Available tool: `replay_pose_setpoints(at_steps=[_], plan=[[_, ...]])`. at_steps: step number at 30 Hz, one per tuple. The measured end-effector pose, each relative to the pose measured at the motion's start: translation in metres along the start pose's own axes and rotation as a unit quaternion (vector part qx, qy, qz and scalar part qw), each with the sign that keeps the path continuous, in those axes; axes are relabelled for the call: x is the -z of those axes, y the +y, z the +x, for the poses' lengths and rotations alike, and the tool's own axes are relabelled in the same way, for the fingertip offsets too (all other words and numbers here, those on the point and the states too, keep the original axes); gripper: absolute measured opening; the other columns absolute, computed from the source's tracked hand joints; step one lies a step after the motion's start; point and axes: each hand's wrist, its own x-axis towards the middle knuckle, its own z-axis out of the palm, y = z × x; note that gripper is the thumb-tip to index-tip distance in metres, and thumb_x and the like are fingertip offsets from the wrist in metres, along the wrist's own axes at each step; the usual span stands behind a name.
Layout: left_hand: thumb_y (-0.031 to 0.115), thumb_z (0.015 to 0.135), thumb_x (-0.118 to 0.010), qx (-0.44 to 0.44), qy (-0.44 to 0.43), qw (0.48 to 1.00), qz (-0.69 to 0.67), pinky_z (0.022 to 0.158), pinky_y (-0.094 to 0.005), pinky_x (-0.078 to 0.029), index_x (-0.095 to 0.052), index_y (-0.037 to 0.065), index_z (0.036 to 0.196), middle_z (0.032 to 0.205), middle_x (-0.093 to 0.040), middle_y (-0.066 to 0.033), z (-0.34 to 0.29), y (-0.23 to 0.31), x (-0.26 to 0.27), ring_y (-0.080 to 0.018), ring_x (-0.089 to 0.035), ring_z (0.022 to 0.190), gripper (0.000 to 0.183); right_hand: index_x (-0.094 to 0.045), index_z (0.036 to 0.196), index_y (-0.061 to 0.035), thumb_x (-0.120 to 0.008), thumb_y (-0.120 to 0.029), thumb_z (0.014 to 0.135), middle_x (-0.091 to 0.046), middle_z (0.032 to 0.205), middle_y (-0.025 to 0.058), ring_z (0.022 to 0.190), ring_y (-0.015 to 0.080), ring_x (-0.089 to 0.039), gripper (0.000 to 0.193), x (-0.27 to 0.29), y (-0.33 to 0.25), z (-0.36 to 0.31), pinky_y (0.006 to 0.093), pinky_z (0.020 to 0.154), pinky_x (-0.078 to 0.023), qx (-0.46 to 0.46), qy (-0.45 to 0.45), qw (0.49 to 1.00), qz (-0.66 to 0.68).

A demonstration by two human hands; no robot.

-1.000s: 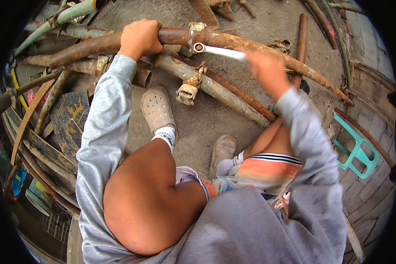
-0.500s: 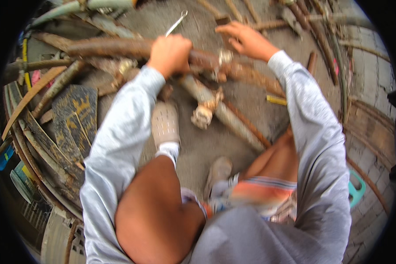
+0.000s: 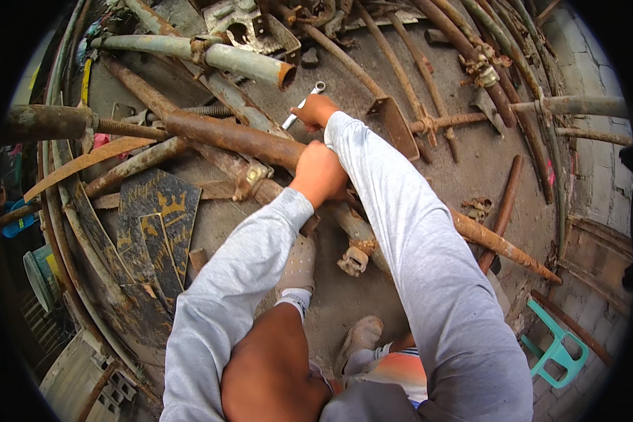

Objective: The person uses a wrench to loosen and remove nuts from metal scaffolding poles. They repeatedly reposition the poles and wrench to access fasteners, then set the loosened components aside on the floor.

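A long rusty steel pipe (image 3: 239, 138) slants across from the upper left toward the lower right. My left hand (image 3: 320, 172) is closed around it near its middle; the hand hides that stretch of pipe. Just beyond, my right hand (image 3: 318, 113) has its fingers closed on a silver wrench (image 3: 288, 122), whose ring end points up and away. Several rusty scaffold clamps sit on the pipes: one clamp (image 3: 253, 176) lies left of my left hand, another clamp (image 3: 353, 261) below it on a second pipe (image 3: 355, 228).
A grey pipe (image 3: 190, 50) and a perforated metal plate (image 3: 239, 28) lie at the far side. More rusty bars cross at the upper right. A dark printed board (image 3: 158, 225) lies at left. A turquoise plastic stool (image 3: 555, 352) stands at lower right. My shod feet are below the pipes.
My right hand, open and apart before, has come left and closed on the wrench. My left hand stays on the pipe. The view has shifted, showing more of the far pipes.
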Motion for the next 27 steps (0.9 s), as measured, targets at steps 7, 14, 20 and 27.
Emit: replay_pose_setpoints(at_steps=[7,14,20,27], plan=[[0.035,0.067,-0.078,-0.017,0.06,0.998,-0.004,0.074,-0.0418,-0.053,-0.074,0.016,0.077,0.077,-0.073,-0.0092,0.005,-0.001,-0.015,-0.0291,-0.07,0.071,0.022,-0.079,0.094,-0.0064,-0.07,-0.035,0.092,-0.077,0.083,0.0046,0.078,0.0195,-0.076,0.03,-0.001,0.005,0.051,0.0374,0.076,-0.058,-0.048,0.083,0.992,-0.085],[0.032,0.068,-0.076,-0.03,-0.035,0.999,-0.016,0.072,-0.0408,-0.052,-0.072,0.018,0.075,0.075,-0.072,-0.0071,-0.003,-0.009,-0.003,-0.029,-0.07,0.069,0.017,-0.077,0.091,-0.0005,-0.067,-0.027,0.089,-0.077,0.078,0.0066,0.081,0.0183,-0.076,0.028,-0.01,0.0,0.041,0.0328,0.073,-0.058,-0.069,0.044,0.997,0.009],[0.033,0.074,-0.073,-0.035,0.031,0.999,-0.028,0.077,-0.0424,-0.054,-0.075,0.014,0.089,0.086,-0.074,-0.0107,0.0,-0.007,-0.012,-0.0301,-0.072,0.079,0.025,-0.078,0.084,-0.0052,-0.068,-0.042,0.088,-0.076,0.075,0.0064,0.084,0.0222,-0.075,0.038,-0.008,-0.023,0.032,0.036,0.081,-0.057,-0.001,0.026,1.0,0.004],[0.028,0.07,-0.075,-0.038,0.016,0.999,-0.024,0.079,-0.0409,-0.054,-0.075,0.012,0.091,0.093,-0.075,-0.0115,0.002,-0.003,-0.002,-0.0291,-0.072,0.085,0.027,-0.077,0.103,-0.0057,-0.078,-0.036,0.08,-0.076,0.103,0.0154,0.1,0.0315,-0.073,0.038,-0.018,-0.015,0.034,0.0425,0.087,-0.057,0.04,0.09,0.989,-0.107]])
